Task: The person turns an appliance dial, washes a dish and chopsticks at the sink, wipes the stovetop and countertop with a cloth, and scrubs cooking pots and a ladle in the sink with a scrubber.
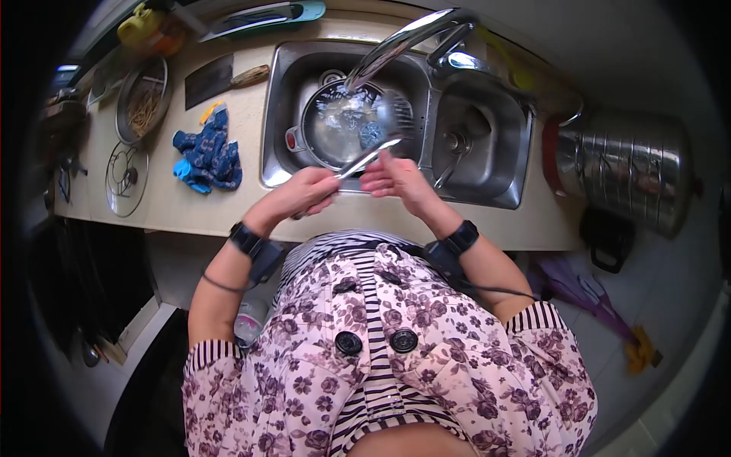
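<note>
My left hand [311, 188] is closed around the handle of a long metal slotted spoon [365, 158]; its head is blurred over the left sink basin. Fingers stretched out, my right hand [400, 181] is beside the handle, its thumb close to it; contact is unclear. Below the spoon, a round pot [324, 126] with water in it stands in the left basin. A blue-grey scrubber [371, 135] shows inside the pot, near the spoon's head. The chrome faucet [392, 47] arches over the pot.
The right basin [487, 175] adjoins. On the left counter lie a patterned blue cloth [212, 152], a cleaver [209, 82], a glass lid [126, 194] and a bowl [122, 114] with brownish strips. A large metal container [624, 164] lies at the right.
</note>
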A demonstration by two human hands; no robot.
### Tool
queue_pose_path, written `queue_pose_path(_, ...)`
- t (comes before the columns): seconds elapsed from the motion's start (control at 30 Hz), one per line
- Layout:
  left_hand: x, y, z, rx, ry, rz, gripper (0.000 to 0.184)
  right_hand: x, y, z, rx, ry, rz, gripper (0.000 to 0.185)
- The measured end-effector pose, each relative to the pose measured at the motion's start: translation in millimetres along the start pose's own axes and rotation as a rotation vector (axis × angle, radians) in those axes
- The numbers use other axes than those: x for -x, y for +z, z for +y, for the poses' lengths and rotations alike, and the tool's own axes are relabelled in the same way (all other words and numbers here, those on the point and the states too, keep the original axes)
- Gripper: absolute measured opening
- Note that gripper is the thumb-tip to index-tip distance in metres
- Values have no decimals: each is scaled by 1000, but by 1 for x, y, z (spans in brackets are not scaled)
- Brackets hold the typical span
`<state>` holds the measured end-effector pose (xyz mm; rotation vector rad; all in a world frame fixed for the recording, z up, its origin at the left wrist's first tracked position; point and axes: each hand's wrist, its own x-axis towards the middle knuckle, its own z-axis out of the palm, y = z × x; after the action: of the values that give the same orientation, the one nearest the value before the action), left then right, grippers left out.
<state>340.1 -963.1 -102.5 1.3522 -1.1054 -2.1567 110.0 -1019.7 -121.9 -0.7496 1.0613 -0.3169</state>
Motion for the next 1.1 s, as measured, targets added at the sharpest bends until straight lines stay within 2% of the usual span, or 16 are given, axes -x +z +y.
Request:
queue_pose_path(0.03, -19, 4, -3, -11, 14, -52, 27, 4, -1, -8, -44, -54, 6, 52)
queue_pose_path(0.13, -53, 32, 17, -33, 73, -216, 21, 2, -20, -6, -110, -273, 312, 27)
queue_pose_path(0.23, -97, 54, 18, -11, 292, -478, 43, 1, -62, -7, -154, -304, 605, 12)
queue_pose_path(0.3, -107, 56, 24, -54, 310, -554, 56, -8, -88, -5, -161, -289, 836, 11)
queue_pose_path(0.4, -115, 35, 3, -95, 154, -298, 58, -21, -155, 18, 105, -229, 995, 14)
queue_pose_path(0.5, -125, -3, -41, -238, -38, 93, 55, -34, -218, 50, 320, -168, 1045, 16)
queue_pose_path(0.57, -124, -32, -69, -239, -30, 268, 53, -48, -269, 81, 491, -156, 1056, 16)
queue_pose_path(0.63, -122, -57, -87, -315, -72, 416, 54, -42, -276, 82, 491, -181, 1029, 15)
queue_pose_path(0.67, -121, -65, -93, -473, -43, 581, 57, -39, -279, 85, 489, -191, 1017, 15)
queue_pose_path(0.7, -139, -86, -120, -417, -24, 597, 61, -36, -276, 81, 524, -144, 1018, 14)
queue_pose_path(0.77, -131, -89, -111, -549, -97, 732, 66, -27, -270, 69, 596, -47, 1023, 14)
queue_pose_path(0.8, -133, -94, -113, -516, -116, 779, 69, -31, -271, 70, 842, -12, 1139, 14)
queue_pose_path(0.9, -145, -115, -117, -650, -250, 719, 67, -23, -269, 57, 1201, 96, 1157, 18)
queue_pose_path(1.0, -157, -113, -123, -665, -278, 807, 71, -22, -245, 26, 1325, 80, 1147, 26)
queue_pose_path(1.07, -164, -115, -127, -648, -306, 797, 75, -22, -190, -8, 1360, -83, 1112, 31)
queue_pose_path(1.1, -166, -115, -128, -643, -329, 764, 77, -35, -185, -8, 1316, -304, 973, 30)
